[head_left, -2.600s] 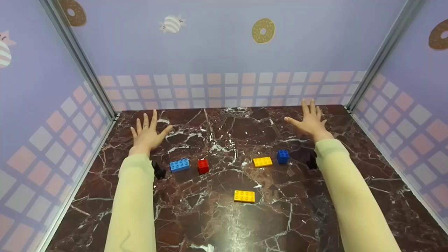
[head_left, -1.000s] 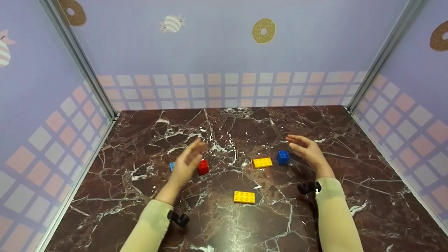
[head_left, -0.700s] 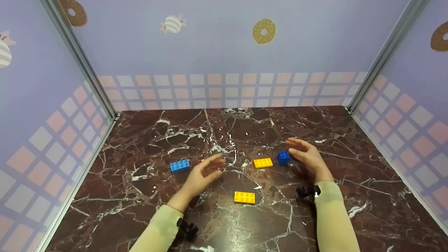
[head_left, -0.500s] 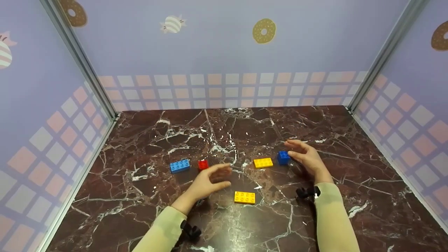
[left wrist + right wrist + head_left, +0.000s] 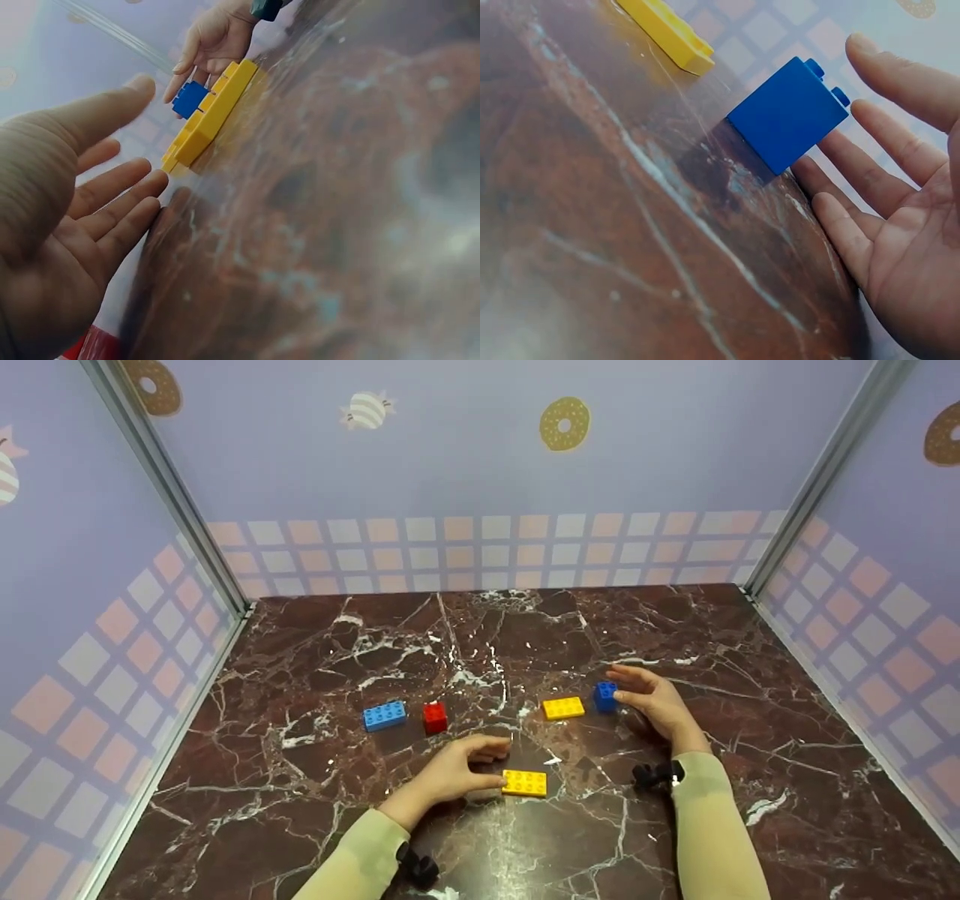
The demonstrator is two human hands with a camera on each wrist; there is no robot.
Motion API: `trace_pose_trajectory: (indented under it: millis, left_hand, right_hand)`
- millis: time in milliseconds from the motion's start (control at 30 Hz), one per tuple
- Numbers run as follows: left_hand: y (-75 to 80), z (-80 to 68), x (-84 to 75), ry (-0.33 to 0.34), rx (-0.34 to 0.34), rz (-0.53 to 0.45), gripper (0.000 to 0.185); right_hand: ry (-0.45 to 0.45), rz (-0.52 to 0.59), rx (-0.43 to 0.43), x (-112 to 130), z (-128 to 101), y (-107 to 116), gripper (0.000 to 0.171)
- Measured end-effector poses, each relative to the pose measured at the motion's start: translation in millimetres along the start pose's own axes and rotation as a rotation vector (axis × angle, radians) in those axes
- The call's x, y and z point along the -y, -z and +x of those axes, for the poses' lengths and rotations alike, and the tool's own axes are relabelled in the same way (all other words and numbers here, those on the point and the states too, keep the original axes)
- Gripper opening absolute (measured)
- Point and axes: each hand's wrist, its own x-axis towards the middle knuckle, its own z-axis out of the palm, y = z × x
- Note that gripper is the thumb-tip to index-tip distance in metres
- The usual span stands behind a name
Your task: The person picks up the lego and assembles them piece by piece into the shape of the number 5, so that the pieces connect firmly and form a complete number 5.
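My left hand (image 5: 457, 769) is at the left end of the near yellow building brick (image 5: 524, 783), thumb and fingers spread apart with nothing between them. In the left wrist view that yellow brick (image 5: 210, 120) lies just beyond the fingertips. Over on the right, my right hand (image 5: 656, 703) is beside the dark blue brick (image 5: 606, 697), its thumb near the brick's right side and its fingers behind. The right wrist view shows the dark blue brick (image 5: 789, 116) standing on the table in front of the parted thumb and fingers.
A second yellow brick (image 5: 563, 708) lies left of the dark blue one. Toward the left sit a light blue brick (image 5: 385, 715) and a red brick (image 5: 435, 718). All rest on a dark marbled table (image 5: 480, 637), bounded by printed panels (image 5: 480, 472) at the back and sides.
Both hands have come back from the far table edge. The left passed over the light blue and red bricks to the near yellow brick; the right moved in to the dark blue brick.
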Motion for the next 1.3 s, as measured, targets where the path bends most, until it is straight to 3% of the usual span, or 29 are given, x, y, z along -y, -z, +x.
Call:
trace_pose_trajectory:
  millis: [200, 400, 867, 1300]
  left_hand:
    - [-2.2, -1.0, -2.7, -0.014, 0.013, 0.200, 0.057]
    - [-6.2, -1.7, -2.8, -0.036, 0.021, 0.306, 0.053]
    - [-6.1, -3.9, -5.3, -0.096, 0.039, 0.377, 0.040]
    - [-5.4, -2.7, 4.3, -0.071, -0.076, 0.385, 0.040]
  right_hand:
    - [-0.003, -0.004, -0.004, 0, 0, 0, 0.067]
    - [-0.012, -0.034, 0.003, -1, -1, 0, 0.066]
    - [-0.022, -0.091, 0.023, 0, 0, 0, 0.063]
    - [-0.049, -0.182, 0.017, -4, 1, 1, 0.058]
